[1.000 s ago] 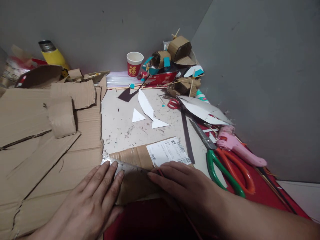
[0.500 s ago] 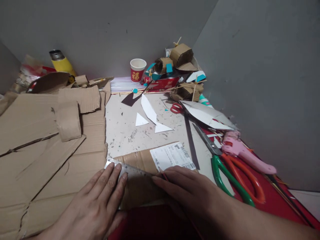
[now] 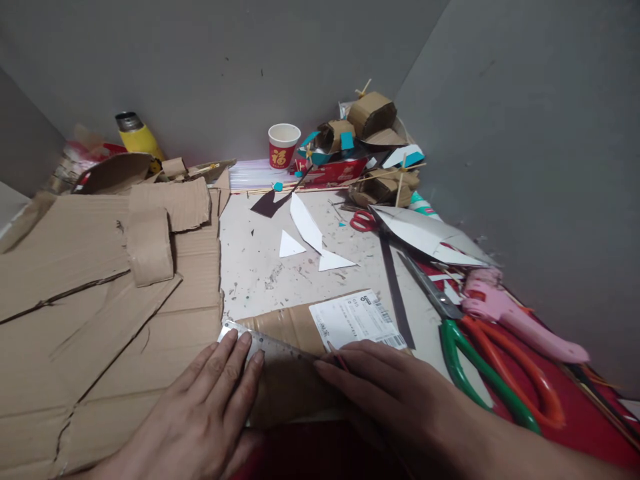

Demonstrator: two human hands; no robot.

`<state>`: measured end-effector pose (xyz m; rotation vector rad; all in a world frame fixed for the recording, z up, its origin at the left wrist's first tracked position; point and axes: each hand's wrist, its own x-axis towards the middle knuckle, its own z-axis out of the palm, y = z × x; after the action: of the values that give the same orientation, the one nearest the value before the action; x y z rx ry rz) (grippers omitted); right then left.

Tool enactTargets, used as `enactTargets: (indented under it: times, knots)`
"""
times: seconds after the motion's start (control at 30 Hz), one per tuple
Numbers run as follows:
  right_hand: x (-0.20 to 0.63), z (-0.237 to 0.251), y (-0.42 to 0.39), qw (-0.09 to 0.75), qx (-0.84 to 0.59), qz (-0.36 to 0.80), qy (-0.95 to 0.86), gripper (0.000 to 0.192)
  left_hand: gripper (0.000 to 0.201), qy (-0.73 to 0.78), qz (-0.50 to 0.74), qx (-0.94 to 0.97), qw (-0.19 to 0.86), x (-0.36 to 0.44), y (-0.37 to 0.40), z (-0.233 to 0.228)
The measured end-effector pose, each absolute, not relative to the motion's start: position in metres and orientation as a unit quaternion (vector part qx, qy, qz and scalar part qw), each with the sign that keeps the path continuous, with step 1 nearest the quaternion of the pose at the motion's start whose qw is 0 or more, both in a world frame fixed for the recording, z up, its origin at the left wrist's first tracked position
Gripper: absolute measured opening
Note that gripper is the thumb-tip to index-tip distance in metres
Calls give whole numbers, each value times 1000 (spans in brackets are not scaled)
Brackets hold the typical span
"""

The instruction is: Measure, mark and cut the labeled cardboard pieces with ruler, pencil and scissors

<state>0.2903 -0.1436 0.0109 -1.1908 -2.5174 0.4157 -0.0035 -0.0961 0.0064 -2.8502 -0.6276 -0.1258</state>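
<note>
My left hand (image 3: pixel 205 393) lies with its fingers stretched out, pressing a metal ruler (image 3: pixel 267 346) against a piece of brown cardboard (image 3: pixel 280 393). The ruler runs slantwise across the cardboard towards my right hand (image 3: pixel 385 377). Closed fingers of that hand hold a thin, dark red pen (image 3: pixel 341 362), its tip near the ruler's right end; the fingers hide most of it. A white printed label (image 3: pixel 353 320) is stuck on the cardboard, just beyond my right hand.
Large cardboard sheets (image 3: pixel 110 360) cover the left. Big scissors (image 3: pixel 447 307) and a pink glue gun (image 3: pixel 525 320) lie at right. White paper cutouts (image 3: pixel 306 223) are ahead. A paper cup (image 3: pixel 284 148), a yellow bottle (image 3: pixel 143 140) and cardboard models (image 3: pixel 373 117) stand at the back.
The whole view has shifted slightly, so things appear a little further right and lower. Both hands keep their places on the ruler and cardboard.
</note>
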Motion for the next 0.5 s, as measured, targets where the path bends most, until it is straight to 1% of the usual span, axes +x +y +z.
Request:
enactTargets:
  times: [0.1, 0.23, 0.5]
  knots:
    - [291, 10, -144, 157, -417, 160, -881, 59, 56, -214, -39, -970, 109, -4, -96, 7]
    - [292, 3, -146, 153, -413, 142, -887, 58, 55, -219, -58, -969, 100, -4, -95, 4]
    - [293, -3, -147, 160, -414, 121, -888, 52, 54, -208, -62, -967, 135, -2, -93, 1]
